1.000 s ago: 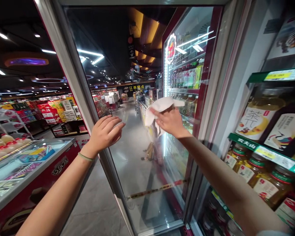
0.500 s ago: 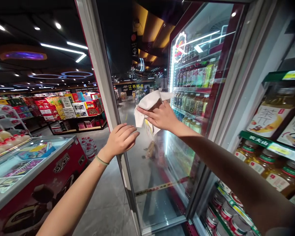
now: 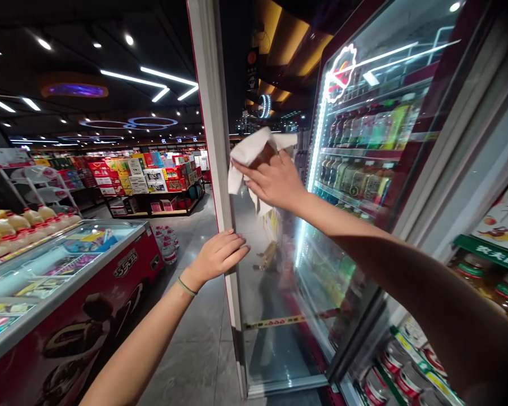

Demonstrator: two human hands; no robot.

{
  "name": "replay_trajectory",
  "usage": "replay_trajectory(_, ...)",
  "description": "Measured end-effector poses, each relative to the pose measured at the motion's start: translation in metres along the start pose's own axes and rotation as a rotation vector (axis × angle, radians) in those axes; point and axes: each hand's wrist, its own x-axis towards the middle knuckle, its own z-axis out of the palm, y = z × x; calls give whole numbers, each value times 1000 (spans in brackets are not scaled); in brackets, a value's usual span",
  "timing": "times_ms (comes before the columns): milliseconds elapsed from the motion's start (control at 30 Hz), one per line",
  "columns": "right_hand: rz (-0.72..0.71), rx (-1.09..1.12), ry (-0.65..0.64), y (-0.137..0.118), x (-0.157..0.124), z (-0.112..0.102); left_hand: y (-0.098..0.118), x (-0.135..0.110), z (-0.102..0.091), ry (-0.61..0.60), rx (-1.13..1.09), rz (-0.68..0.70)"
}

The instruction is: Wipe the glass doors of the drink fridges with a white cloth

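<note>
Head view: one white cloth (image 3: 250,148) lies against the pane of the glass door (image 3: 262,361), high and close to its left upright (image 3: 214,113). One right hand (image 3: 277,181) holds it, fingers partly spread, one stretched along the cloth. Wiping seems under way; which parts of the door are done or left cannot be told. One left hand (image 3: 220,256) rests on the door's upright, fingers close together, grip unclear; one green wristband (image 3: 187,286) circles that wrist. One printed strip (image 3: 279,322) crosses the door's lower part. One chest freezer (image 3: 114,293) stands left of the door; the bottles (image 3: 472,269) shelved right of it are too many to count.
</note>
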Motion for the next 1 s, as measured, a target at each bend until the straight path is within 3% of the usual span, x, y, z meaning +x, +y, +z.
replay_trajectory(133,-257,139,-107,-25,-44,29,1,-15,-10,3,-30,-70)
replay_trajectory(200,-310,190,-118,-27,-50,34,0,-19,-13,3,-30,-99)
replay_trajectory(367,72,87,-47,-40,-32,26,4,-18,-11,40,-1,-174)
replay_trajectory(433,68,127,-106,-56,-43,32,8,-18,-8,51,-10,-196)
replay_trajectory(533,-125,258,-248,-74,-78,49,15,-20,-5,55,-48,-203)
replay_trajectory(600,-148,282,-296,-74,-97,56,18,-20,-4,57,-71,-203)
replay_trajectory(767,259,138,-215,-66,-106,53,25,-14,1,85,-120,-244)
replay_trajectory(900,75,241,-298,-65,-111,54,29,-11,8,75,-151,-239)
replay_trajectory(933,89,238,-306,-65,-112,55,30,-9,9,71,-150,-234)
replay_trajectory(1000,315,150,-242,-66,-114,57,32,-5,13,75,-139,-239)
